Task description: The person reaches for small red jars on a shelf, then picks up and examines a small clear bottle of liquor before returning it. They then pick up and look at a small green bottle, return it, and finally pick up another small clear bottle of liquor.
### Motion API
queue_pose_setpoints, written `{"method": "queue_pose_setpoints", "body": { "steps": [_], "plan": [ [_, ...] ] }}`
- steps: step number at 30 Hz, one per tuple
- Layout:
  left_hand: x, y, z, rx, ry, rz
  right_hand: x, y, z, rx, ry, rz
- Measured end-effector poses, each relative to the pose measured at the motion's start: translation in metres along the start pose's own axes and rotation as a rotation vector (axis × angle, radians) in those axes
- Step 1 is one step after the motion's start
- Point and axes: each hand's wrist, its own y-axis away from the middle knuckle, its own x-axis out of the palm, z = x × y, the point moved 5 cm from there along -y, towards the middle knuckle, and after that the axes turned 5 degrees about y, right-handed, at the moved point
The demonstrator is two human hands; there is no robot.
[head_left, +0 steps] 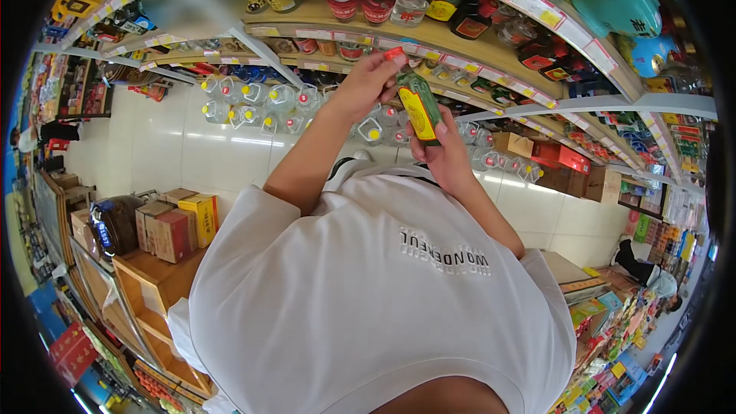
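In front of the shelves, a green glass bottle [419, 111] with a yellow label is held tilted between my two hands. The fingers of my left hand [369, 86] are closed at its top end, around the red cap [395, 54]. My right hand [446, 155] grips the lower part of the bottle, with the thumb along its side. Whether the cap sits tight on the neck cannot be made out, since my left fingers cover part of it.
Just beyond my hands run shelves [337, 17] with jars and bottles, edged with price tags. Large clear jugs [284, 97] line the floor below. Cartons [165, 234] stand on a wooden stand [149, 276] at left. Another person [652, 276] is at the far right.
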Motion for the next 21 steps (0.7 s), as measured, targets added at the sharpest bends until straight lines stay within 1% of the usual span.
{"method": "queue_pose_setpoints", "body": {
  "steps": [4,8,11,15,21],
  "plan": [
    [-0.019,0.005,0.002,-0.128,0.112,-0.054,0.007,-0.004,-0.011,0.002,0.013,-0.002],
    [-0.025,0.001,0.002,-0.175,-0.06,-0.069,0.006,-0.003,-0.016,0.0,0.127,-0.008],
    [-0.021,-0.008,0.01,-0.169,-0.13,-0.049,0.0,0.001,-0.025,-0.028,0.044,-0.03],
    [-0.014,-0.025,0.025,-0.241,-0.145,0.014,-0.009,0.007,-0.019,0.02,-0.087,-0.102],
    [0.009,-0.049,0.034,-0.264,-0.169,0.036,-0.029,0.012,-0.002,0.001,-0.112,-0.141]
  ]
}}
